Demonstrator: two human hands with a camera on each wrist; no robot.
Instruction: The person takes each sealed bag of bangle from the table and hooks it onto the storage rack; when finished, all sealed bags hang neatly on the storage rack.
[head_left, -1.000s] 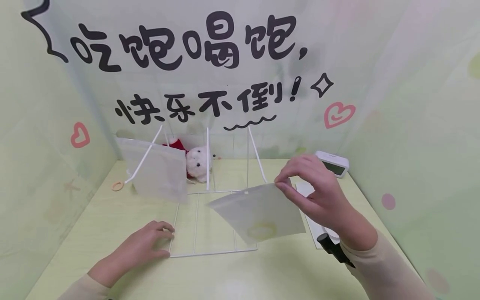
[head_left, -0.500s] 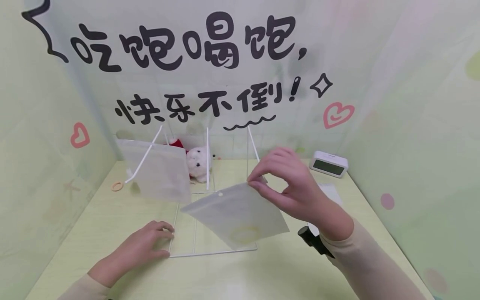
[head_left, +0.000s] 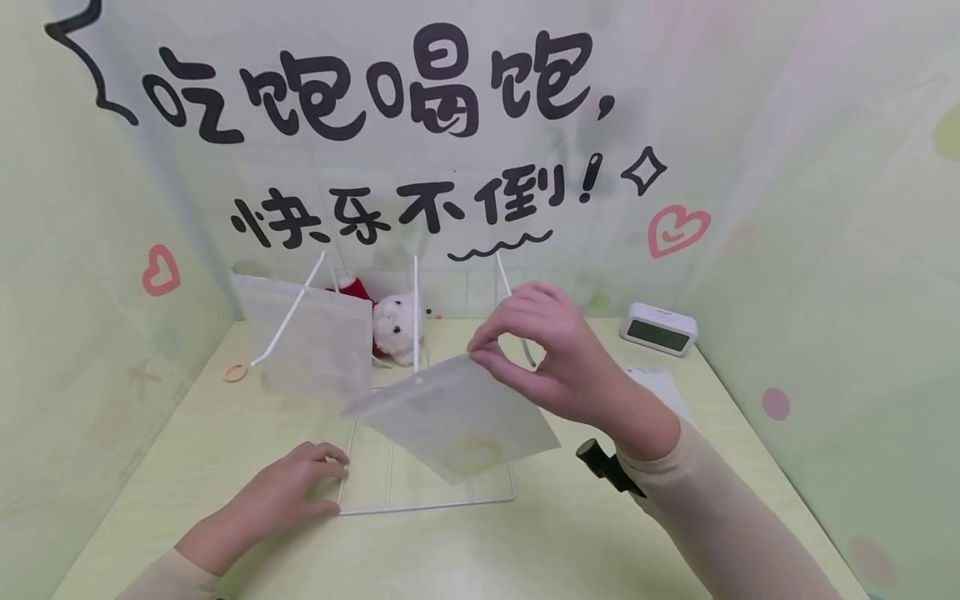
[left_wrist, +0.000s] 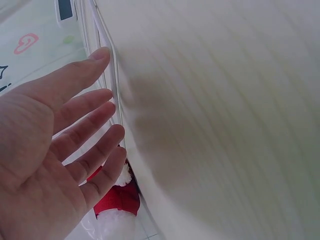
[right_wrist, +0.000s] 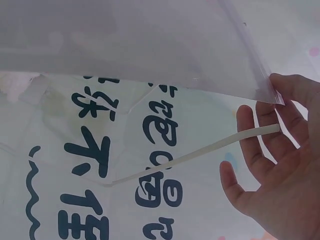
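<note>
My right hand (head_left: 566, 367) pinches the top corner of a frosted zip bag (head_left: 457, 417), which hangs tilted over a white wire rack (head_left: 427, 507). A yellow ring (head_left: 472, 456) shows through the bag. The bag's top edge, with a small hole, is close to the rack's middle prong (head_left: 416, 317). In the right wrist view a white prong (right_wrist: 200, 152) passes in front of the other fingers. My left hand (head_left: 281, 487) rests on the table, fingertips at the left bar of the rack's base. A second frosted bag (head_left: 315, 342) hangs on the left prong (head_left: 288, 308).
Behind the rack lies a white plush toy (head_left: 395, 325) in red. A pale orange ring (head_left: 236, 372) is on the table at the left. At the back right stands a white digital clock (head_left: 658, 329), with a white sheet (head_left: 660, 387) partly behind my right arm.
My right hand has moved left with the zip bag, from the rack's right side to near its middle prong. The left hand has stayed at the base.
</note>
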